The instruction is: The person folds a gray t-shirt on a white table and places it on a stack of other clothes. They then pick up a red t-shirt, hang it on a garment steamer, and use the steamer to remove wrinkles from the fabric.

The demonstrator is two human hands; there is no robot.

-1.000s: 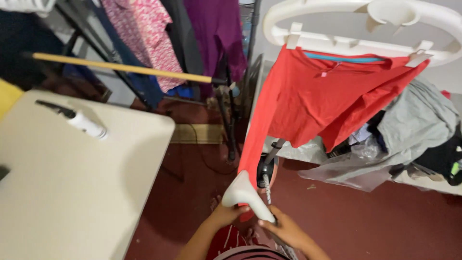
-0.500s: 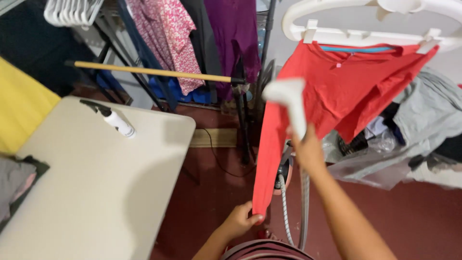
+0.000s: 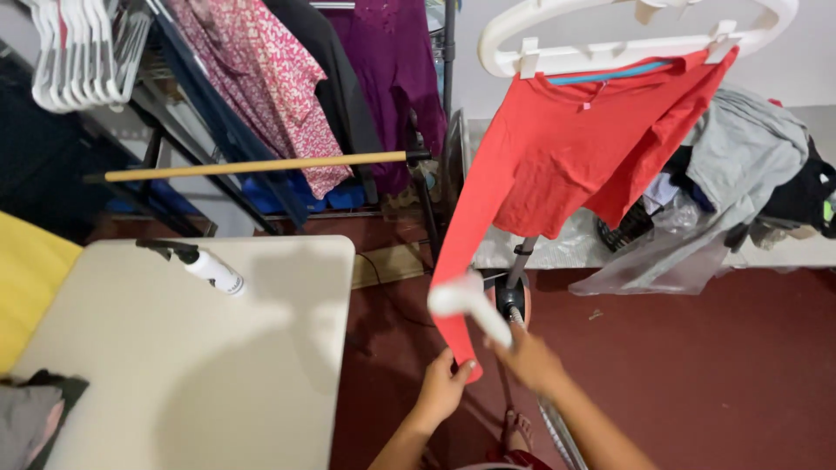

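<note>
Yellow cloth (image 3: 26, 287) shows at the far left edge, beside the beige table (image 3: 174, 383), and we see one white spray bottle (image 3: 205, 265) lying near the table's back edge, with a dark garment (image 3: 35, 418) at its front left corner. Above hang a bunch of white hangers (image 3: 78, 52), too blurred to count, then one pink patterned garment (image 3: 279, 87), one black and one purple (image 3: 396, 78), with one wooden pole (image 3: 261, 165) crossing under them.

Our left hand (image 3: 444, 387) is pinched shut on the cuff of the red long-sleeved top (image 3: 575, 148), pulling the sleeve down taut. The top hangs on one white hanger frame (image 3: 627, 43) at the upper right, its sleeve reaching down to our hands over the red floor. Our right hand (image 3: 531, 357) is wrapped around the handle of the white steamer head (image 3: 470, 305), held against the sleeve's lower end.

We judge the sleeve is being steamed; the next move calls for keeping the cuff tight while the head travels along the fabric. One grey garment (image 3: 749, 148) lies heaped at the right.
</note>
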